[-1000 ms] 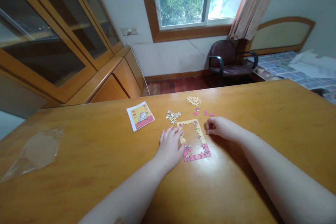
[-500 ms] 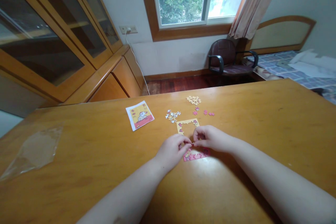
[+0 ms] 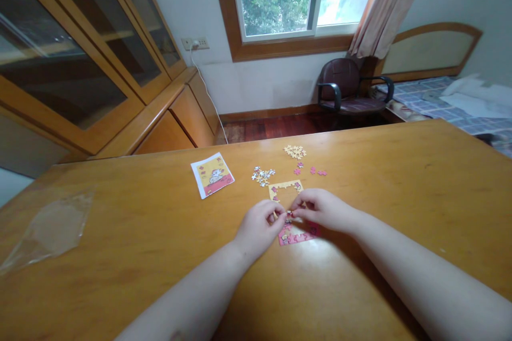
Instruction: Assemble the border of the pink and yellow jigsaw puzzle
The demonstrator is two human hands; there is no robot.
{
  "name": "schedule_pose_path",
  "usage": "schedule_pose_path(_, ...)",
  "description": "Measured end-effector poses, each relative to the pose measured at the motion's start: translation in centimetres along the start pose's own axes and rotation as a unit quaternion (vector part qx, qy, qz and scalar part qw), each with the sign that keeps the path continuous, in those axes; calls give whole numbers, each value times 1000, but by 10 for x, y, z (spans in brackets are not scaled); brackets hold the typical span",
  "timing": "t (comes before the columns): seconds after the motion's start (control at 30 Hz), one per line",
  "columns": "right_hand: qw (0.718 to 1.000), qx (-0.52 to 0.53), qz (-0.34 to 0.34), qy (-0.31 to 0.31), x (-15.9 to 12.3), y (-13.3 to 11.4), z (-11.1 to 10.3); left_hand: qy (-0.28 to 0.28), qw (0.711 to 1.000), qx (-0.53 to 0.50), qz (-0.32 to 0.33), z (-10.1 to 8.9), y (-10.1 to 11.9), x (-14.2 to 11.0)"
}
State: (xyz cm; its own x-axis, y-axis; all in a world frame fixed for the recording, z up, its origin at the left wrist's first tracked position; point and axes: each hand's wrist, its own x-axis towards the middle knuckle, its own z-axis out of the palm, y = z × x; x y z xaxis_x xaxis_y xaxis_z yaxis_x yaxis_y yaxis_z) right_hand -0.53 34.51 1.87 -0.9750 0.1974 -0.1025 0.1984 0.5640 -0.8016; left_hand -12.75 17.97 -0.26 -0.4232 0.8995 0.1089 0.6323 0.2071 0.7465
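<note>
A small puzzle piece [image 3: 289, 214] is pinched between the fingertips of my left hand [image 3: 260, 226] and my right hand [image 3: 322, 208], just above the puzzle frame. That frame [image 3: 299, 238] is a joined border of jigsaw pieces, yellow at the far side and pink at the near side; my fingers hide part of its middle. Beyond it lie a heap of white and yellow puzzle pieces [image 3: 263, 176], a heap of plain yellow pieces [image 3: 295, 152] and several loose pink pieces [image 3: 313, 170].
A printed picture sheet [image 3: 214, 176] lies left of the puzzle on the wooden table [image 3: 160, 256]. Farther left is a clear plastic bag [image 3: 56, 226]. Beyond the table's far edge stand a chair [image 3: 344, 85] and glass-door cabinets [image 3: 80, 48].
Both hands have shifted slightly up and to the left. The held piece has turned, and more of its face shows between the fingertips.
</note>
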Motion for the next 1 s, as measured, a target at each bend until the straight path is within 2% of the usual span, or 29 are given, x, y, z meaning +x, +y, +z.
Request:
schedule_pose_path(0.17, 999, 28, 36, -15, 1, 3, 0, 13, 1000, -8, -7, 1, -1, 0)
schedule_pose_path(0.27, 999, 26, 36, -8, 1, 1, 0, 15, 1000, -17, -5, 1, 0, -1)
schedule_pose_path(0.37, 998, -46, -26, 41, -1, -1, 1, 27, 999, -30, -19, 0, 0, 0)
schedule_pose_path(0.5, 975, -156, -129, 89, -4, 3, 3, 39, 995, -70, -51, 3, -3, 2)
schedule_pose_path(0.7, 949, -203, -203, 132, -4, 13, 9, 32, 977, -183, -100, 9, -8, 4)
schedule_pose_path(0.87, 946, -215, -200, 135, -4, 11, 10, 31, 975, -194, -103, 9, -7, 5)
schedule_pose_path(1.0, 958, -225, -146, 101, -4, 8, 6, 33, 985, -147, -85, 8, -6, 4)
